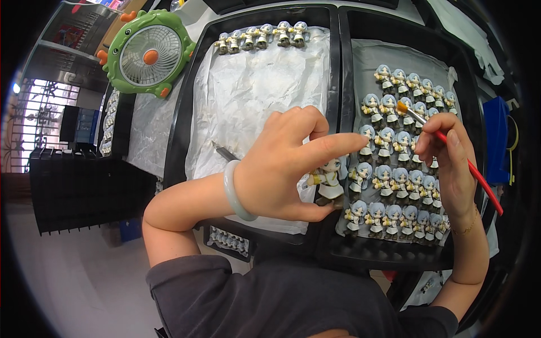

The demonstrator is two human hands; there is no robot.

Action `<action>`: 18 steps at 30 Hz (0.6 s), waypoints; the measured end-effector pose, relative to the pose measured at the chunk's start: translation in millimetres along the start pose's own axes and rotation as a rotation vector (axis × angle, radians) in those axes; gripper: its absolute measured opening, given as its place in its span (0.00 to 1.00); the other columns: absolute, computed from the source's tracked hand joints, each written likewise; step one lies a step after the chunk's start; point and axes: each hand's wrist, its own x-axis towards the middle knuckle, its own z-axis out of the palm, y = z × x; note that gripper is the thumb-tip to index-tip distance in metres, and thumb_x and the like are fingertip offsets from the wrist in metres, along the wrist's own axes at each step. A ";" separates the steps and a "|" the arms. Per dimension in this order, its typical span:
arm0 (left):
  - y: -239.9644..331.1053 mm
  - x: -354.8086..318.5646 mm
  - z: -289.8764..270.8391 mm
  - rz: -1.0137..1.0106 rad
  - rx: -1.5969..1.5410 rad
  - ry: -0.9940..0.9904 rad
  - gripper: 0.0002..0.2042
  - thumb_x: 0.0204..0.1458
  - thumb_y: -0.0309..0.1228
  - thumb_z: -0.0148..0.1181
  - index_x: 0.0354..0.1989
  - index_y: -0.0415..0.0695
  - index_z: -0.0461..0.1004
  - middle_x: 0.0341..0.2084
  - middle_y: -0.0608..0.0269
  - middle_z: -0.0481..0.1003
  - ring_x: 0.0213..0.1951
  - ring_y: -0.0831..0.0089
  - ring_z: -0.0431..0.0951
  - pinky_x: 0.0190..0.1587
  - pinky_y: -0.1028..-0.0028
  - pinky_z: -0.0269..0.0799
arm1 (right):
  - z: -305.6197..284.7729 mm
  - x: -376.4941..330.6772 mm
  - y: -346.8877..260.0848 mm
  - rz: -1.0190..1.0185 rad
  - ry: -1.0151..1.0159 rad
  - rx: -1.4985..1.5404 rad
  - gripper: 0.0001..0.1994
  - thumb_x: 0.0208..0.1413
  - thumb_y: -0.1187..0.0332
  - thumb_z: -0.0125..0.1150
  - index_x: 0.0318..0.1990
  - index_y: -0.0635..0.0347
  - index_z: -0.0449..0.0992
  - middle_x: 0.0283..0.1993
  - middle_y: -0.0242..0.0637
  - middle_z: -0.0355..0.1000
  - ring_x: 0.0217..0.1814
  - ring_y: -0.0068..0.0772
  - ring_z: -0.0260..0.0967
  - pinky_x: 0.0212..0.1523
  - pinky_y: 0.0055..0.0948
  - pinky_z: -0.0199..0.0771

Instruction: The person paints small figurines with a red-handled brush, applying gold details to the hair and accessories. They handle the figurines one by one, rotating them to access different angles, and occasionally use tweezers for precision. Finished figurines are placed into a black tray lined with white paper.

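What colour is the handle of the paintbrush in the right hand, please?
Red, seen in the head view: paintbrush.

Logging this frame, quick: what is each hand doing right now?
Left hand: closed on a small figurine, pinched between thumb and fingers.
Right hand: closed on a red-handled paintbrush.

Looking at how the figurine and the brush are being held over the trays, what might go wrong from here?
The left hand pinches one figurine by its edges only, so it might slip. The right hand holds the paintbrush right over the packed figurines in the right tray; its orange tip could smear a neighbour or knock one over.
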 end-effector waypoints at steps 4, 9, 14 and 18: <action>-3.1 -3.7 6.2 0.046 0.124 0.117 0.35 0.21 0.33 0.69 0.46 0.46 0.65 0.26 0.64 0.65 0.27 0.67 0.63 0.31 0.71 0.51 | 3.5 0.1 -2.4 -0.008 -0.011 -0.013 0.18 0.59 0.55 0.36 0.39 0.60 0.67 0.28 0.31 0.67 0.29 0.16 0.61 0.30 0.16 0.56; -6.1 -3.5 7.8 0.109 0.210 0.177 0.33 0.21 0.34 0.69 0.44 0.46 0.63 0.25 0.64 0.64 0.26 0.65 0.63 0.31 0.69 0.50 | 2.6 -0.9 -0.6 -0.004 -0.017 -0.019 0.18 0.59 0.55 0.36 0.39 0.61 0.67 0.28 0.32 0.67 0.29 0.16 0.60 0.30 0.17 0.56; -4.4 -3.8 5.7 0.077 0.264 0.161 0.34 0.20 0.37 0.70 0.43 0.46 0.65 0.25 0.64 0.63 0.26 0.65 0.63 0.31 0.69 0.51 | 3.5 -0.1 -1.1 -0.020 -0.034 -0.037 0.18 0.59 0.56 0.36 0.39 0.61 0.67 0.28 0.32 0.67 0.29 0.17 0.59 0.30 0.17 0.56; -3.7 -3.3 4.6 0.043 0.288 0.138 0.33 0.20 0.41 0.69 0.42 0.45 0.67 0.24 0.65 0.63 0.26 0.66 0.62 0.31 0.70 0.51 | 5.0 -0.4 -0.7 -0.015 -0.023 -0.039 0.18 0.59 0.56 0.36 0.39 0.61 0.67 0.27 0.32 0.67 0.29 0.17 0.59 0.31 0.17 0.56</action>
